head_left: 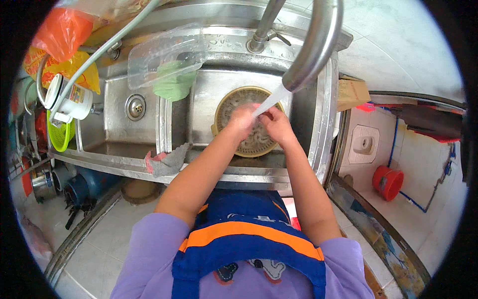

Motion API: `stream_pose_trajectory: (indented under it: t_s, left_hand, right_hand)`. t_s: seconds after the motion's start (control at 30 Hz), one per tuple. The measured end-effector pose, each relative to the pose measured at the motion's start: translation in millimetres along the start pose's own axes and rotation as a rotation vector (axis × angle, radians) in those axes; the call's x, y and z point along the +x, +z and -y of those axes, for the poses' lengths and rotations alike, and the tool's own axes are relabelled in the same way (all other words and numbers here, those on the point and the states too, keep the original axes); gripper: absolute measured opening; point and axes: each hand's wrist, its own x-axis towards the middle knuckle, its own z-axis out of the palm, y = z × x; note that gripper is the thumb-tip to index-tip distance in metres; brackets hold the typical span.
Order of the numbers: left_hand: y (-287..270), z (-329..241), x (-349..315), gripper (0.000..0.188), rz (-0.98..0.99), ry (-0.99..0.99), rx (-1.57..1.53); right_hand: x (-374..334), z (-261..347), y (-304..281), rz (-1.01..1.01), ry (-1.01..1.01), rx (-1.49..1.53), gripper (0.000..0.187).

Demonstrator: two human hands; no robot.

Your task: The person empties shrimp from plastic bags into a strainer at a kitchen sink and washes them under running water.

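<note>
Both my hands are together over a round tan basin [249,154] in the right-hand sink. Water [273,100] runs from the curved metal faucet [319,47] onto them, and the basin holds cloudy, bubbly water. My left hand [242,120] is wet and blurred, its fingers largely hidden by the stream and the other hand. Just beside it, my right hand [277,125] has its fingers bent inward in a closed shape. Whatever lies between the fingers is too small or hidden to make out.
A clear plastic tray [144,60] and a green cloth [175,82] lie over the sink divider. A grey-pink rag [169,160] hangs on the front edge. At left are a white canister [74,99] and a green basket [59,133]. A cardboard box [352,94] stands right.
</note>
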Motion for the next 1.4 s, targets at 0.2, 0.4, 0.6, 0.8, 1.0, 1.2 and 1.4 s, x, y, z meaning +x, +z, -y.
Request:
stream_pose_trajectory:
  t_s: [0.2,0.4,0.6,0.8,1.0,1.2,1.4]
  left_hand:
    - [-22.2,10.7,-2.0,0.024,-0.049,-0.01,0.064]
    - [-17.8,10.3,-2.9,0.023,0.003,0.022,0.128]
    - [-8.3,-3.1,-14.2,0.023,-0.033,-0.019,0.23]
    - [-51.1,-19.0,-56.5,0.025,-0.197,0.106,0.515]
    - [-106.7,-11.2,-69.3,0.025,-0.383,0.237,1.036]
    - [-99.3,-7.6,-73.4,0.025,-0.231,0.241,0.929]
    - [-96.2,-15.2,-81.8,0.025,-0.202,0.161,0.826]
  right_hand:
    - [-4.6,27.9,18.0,0.056,0.006,-0.255,0.023]
    - [-4.7,49.2,2.2,0.062,0.005,-0.339,0.022]
    - [12.1,39.9,-38.5,-0.04,-0.12,-0.262,0.019]
    - [55.8,79.3,-81.5,-0.104,-0.232,-0.183,0.019]
    - [96.4,112.4,-85.7,-0.249,-0.188,-0.18,0.028]
    - [119.6,103.6,-73.7,-0.171,-0.082,-0.079,0.035]
    - [116.4,102.0,-68.4,-0.173,0.023,0.148,0.036]
